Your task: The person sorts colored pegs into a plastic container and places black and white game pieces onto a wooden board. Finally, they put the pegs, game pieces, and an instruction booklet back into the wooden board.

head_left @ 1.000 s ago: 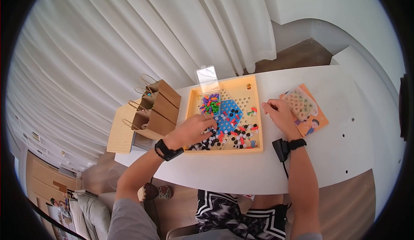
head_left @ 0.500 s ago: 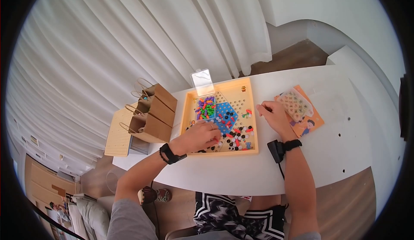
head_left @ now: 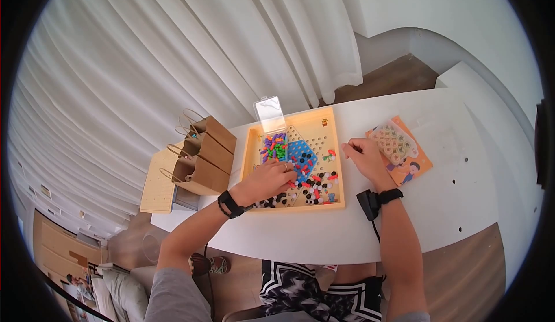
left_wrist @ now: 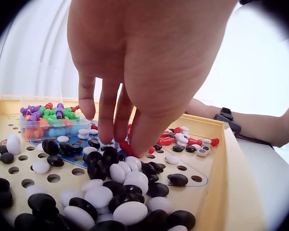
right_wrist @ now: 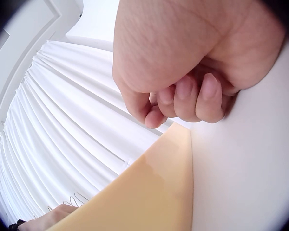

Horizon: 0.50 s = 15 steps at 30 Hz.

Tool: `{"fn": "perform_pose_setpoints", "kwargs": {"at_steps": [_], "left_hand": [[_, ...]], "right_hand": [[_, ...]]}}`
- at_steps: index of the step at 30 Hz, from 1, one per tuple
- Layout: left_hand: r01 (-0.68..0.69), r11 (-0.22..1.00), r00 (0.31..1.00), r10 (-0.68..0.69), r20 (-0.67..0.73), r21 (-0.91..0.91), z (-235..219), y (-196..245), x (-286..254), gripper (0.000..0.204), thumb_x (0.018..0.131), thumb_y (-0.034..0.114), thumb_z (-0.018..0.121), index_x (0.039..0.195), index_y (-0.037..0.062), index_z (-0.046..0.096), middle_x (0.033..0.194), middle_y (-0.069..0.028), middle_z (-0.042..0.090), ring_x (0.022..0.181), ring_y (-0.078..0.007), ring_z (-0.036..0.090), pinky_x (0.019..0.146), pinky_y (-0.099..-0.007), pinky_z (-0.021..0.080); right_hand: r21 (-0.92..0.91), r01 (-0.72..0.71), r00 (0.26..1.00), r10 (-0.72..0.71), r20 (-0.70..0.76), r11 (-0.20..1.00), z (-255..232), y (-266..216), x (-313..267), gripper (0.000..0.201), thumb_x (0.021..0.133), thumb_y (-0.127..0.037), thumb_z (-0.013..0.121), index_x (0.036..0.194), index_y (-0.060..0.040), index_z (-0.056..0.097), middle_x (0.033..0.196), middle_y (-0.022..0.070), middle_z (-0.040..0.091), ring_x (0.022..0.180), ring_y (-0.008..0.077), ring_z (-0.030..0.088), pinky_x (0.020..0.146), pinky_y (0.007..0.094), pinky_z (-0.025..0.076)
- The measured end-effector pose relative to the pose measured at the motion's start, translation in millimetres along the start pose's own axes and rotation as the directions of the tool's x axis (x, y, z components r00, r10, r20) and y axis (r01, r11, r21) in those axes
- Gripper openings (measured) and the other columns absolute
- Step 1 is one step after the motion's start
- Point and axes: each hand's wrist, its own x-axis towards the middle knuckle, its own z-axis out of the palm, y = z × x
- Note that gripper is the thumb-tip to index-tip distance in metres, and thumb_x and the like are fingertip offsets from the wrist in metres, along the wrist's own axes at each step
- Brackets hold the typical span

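In the head view my left hand (head_left: 267, 181) reaches into a shallow wooden game tray (head_left: 340, 174). Its thumb and fingers close on a red peg (left_wrist: 126, 147), low over a heap of black and white stones (left_wrist: 130, 212). Part of the peg is hidden behind the thumb. Several more red pegs (left_wrist: 166, 140) lie among stones near the tray's right wall. Beyond the fingers, a clear box (left_wrist: 33, 129) holds purple, green, orange and blue pegs. My right hand (head_left: 365, 155) rests on the table just right of the tray, fingers loosely curled, nothing visible in them.
The box's clear lid (head_left: 270, 115) stands raised at the back. Brown paper bags (head_left: 209, 169) and a wooden board (head_left: 156, 183) are on the left. An orange booklet (head_left: 411, 169) lies right of the tray, under a pack of round pieces (head_left: 394, 141).
My left hand moved from the stones beside the box toward the tray's near middle, then slightly back up, with a red peg now at its fingertips. My right hand stays beside the tray.
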Motion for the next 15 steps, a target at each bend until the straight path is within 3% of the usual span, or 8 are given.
{"fn": "perform_pose_setpoints", "kwargs": {"at_steps": [11, 15], "left_hand": [[-0.043, 0.992, 0.999, 0.045, 0.012, -0.117, 0.0, -5.1, -3.3, 0.010, 0.089, 0.012, 0.071, 0.094, 0.0074, 0.064, 0.102, -0.0108, 0.062, 0.096, -0.0327, 0.064, 0.087, -0.0449, 0.050], [0.055, 0.974, 0.998, -0.051, 0.024, -0.220, 6.2, -12.9, -5.7, 0.012, 0.089, 0.014, 0.072, 0.099, 0.0083, 0.068, 0.101, -0.0098, 0.065, 0.096, -0.0328, 0.064, 0.091, -0.0437, 0.048]], "right_hand": [[-0.008, 0.011, 1.000, -0.011, 0.011, 1.000, -0.7, -2.2, -0.7, 0.036, 0.097, -0.024, 0.067, 0.074, 0.0031, 0.060, 0.063, -0.0020, 0.052, 0.063, 0.0054, 0.044, 0.058, 0.0272, 0.036], [-0.021, 0.015, 1.000, -0.015, 0.009, 1.000, 0.2, -0.2, 0.1, 0.036, 0.097, -0.023, 0.067, 0.074, 0.0033, 0.060, 0.063, -0.0011, 0.051, 0.063, 0.0061, 0.044, 0.058, 0.0277, 0.036]]}}
